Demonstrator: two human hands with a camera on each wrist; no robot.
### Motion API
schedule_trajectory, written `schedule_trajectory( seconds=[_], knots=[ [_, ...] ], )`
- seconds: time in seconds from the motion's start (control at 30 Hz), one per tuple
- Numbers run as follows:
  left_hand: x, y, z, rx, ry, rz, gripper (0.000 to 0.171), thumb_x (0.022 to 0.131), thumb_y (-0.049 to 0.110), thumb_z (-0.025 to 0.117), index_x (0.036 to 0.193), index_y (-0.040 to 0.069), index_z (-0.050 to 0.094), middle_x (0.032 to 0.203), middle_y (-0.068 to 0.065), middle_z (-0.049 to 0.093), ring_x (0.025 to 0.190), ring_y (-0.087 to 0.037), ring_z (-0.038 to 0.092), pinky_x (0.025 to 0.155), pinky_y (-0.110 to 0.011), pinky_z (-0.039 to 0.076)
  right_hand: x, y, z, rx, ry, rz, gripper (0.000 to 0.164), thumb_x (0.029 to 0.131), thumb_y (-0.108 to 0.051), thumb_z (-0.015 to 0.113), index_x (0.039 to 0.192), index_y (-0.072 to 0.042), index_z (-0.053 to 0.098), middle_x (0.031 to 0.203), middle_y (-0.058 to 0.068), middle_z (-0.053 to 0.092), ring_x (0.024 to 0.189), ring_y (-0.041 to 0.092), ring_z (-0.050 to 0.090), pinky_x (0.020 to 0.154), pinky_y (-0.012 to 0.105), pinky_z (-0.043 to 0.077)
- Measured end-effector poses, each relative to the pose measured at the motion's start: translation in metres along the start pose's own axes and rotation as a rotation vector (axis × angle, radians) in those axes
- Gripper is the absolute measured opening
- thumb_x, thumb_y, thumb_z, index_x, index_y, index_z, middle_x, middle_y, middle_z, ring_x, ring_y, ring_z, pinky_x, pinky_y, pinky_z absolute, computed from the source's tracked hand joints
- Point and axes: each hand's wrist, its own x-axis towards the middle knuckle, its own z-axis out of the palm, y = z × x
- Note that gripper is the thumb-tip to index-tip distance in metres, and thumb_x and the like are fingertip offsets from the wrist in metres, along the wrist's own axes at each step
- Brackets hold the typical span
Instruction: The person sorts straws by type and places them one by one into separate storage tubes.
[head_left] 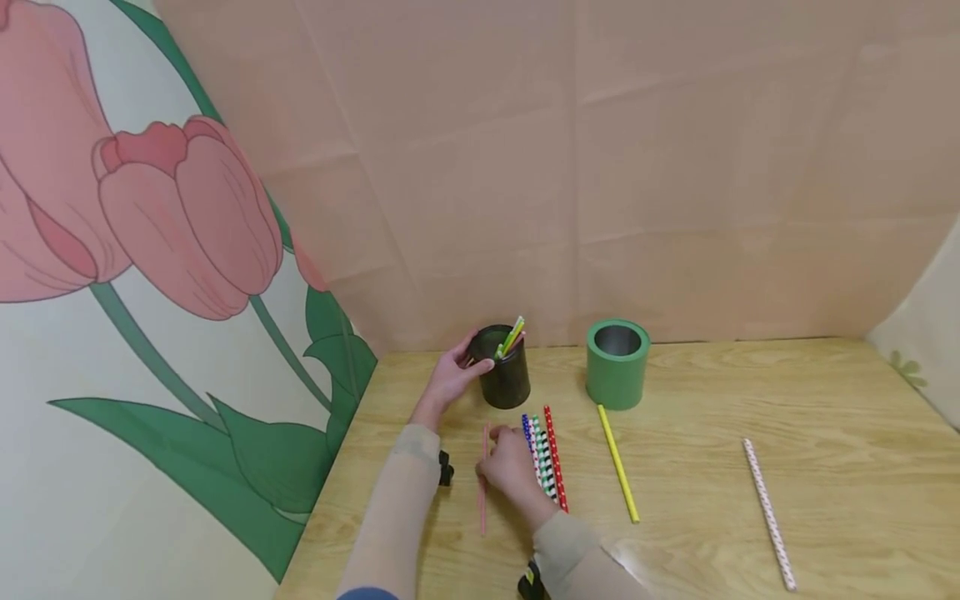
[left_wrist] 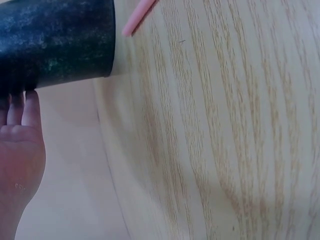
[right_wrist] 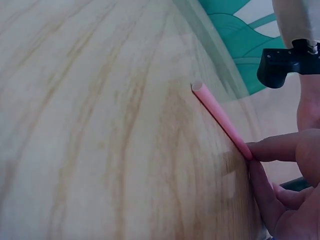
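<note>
My left hand point(head_left: 452, 379) grips a black cylindrical cup point(head_left: 506, 383) by its left side, thumb across the front near the rim. Several straws point(head_left: 511, 337), green, yellow and pink among them, lean inside the cup. In the left wrist view, fingertips point(left_wrist: 31, 107) press against the dark wall of the cup point(left_wrist: 55, 42). Between thumb and finger, my right hand point(head_left: 513, 471) pinches a pink straw point(head_left: 483, 512) lying along the table. The right wrist view shows the hollow near end of this pink straw point(right_wrist: 217, 111), low over the wood.
Just right of my right hand lies a row of patterned straws point(head_left: 551, 454) in blue, white, green, black and red. A green cup point(head_left: 617, 375) stands at the back, with a yellow straw point(head_left: 618, 467) before it. Far right rests a pink-and-white straw point(head_left: 768, 512).
</note>
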Motion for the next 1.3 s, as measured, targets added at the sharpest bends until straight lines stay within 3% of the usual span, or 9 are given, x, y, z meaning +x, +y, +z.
schedule_trajectory(
  seconds=[0.23, 0.5, 0.7, 0.97, 1.3],
  knots=[
    [-0.002, -0.006, 0.001, -0.002, 0.006, -0.020, 0.079, 0.097, 0.020, 0.083, 0.165, 0.016, 0.043, 0.169, -0.013, 0.039, 0.153, -0.028, 0.041, 0.121, -0.039, 0.040, -0.001, 0.001, 0.000, 0.000, -0.011, 0.014, 0.062, 0.059, -0.001, 0.086, 0.118, 0.009, 0.071, 0.103, 0.018, 0.060, 0.088, 0.028, 0.058, 0.080, 0.042, 0.058],
    [-0.001, -0.008, 0.002, -0.021, -0.002, 0.001, 0.080, 0.098, 0.014, 0.081, 0.166, 0.008, 0.039, 0.169, -0.014, 0.039, 0.153, -0.028, 0.040, 0.122, -0.040, 0.038, 0.005, 0.004, -0.002, 0.036, -0.035, 0.033, 0.064, 0.060, -0.001, 0.087, 0.121, 0.012, 0.071, 0.106, 0.020, 0.069, 0.089, 0.028, 0.063, 0.081, 0.041, 0.061],
    [0.000, -0.005, 0.001, -0.019, -0.010, 0.011, 0.080, 0.098, 0.013, 0.079, 0.166, 0.004, 0.037, 0.168, -0.016, 0.038, 0.153, -0.030, 0.041, 0.122, -0.040, 0.038, 0.007, 0.002, -0.006, 0.108, -0.040, 0.068, 0.060, 0.062, 0.001, 0.084, 0.120, 0.010, 0.071, 0.098, 0.013, 0.073, 0.085, 0.024, 0.065, 0.078, 0.039, 0.061],
    [0.002, -0.002, 0.000, -0.003, -0.002, 0.035, 0.080, 0.097, 0.011, 0.080, 0.166, 0.006, 0.039, 0.166, -0.018, 0.042, 0.152, -0.030, 0.042, 0.122, -0.040, 0.038, 0.011, -0.001, -0.008, 0.152, -0.029, 0.076, 0.056, 0.066, 0.001, 0.081, 0.121, 0.004, 0.072, 0.099, 0.008, 0.073, 0.089, 0.021, 0.066, 0.081, 0.036, 0.060],
    [0.004, -0.007, 0.000, -0.051, -0.010, 0.032, 0.080, 0.098, 0.008, 0.079, 0.165, 0.003, 0.038, 0.168, -0.017, 0.039, 0.153, -0.030, 0.041, 0.122, -0.039, 0.038, 0.010, -0.001, -0.014, 0.242, -0.051, 0.061, 0.062, 0.071, 0.002, 0.080, 0.132, 0.005, 0.067, 0.108, 0.014, 0.077, 0.096, 0.025, 0.072, 0.081, 0.037, 0.062]
  ],
)
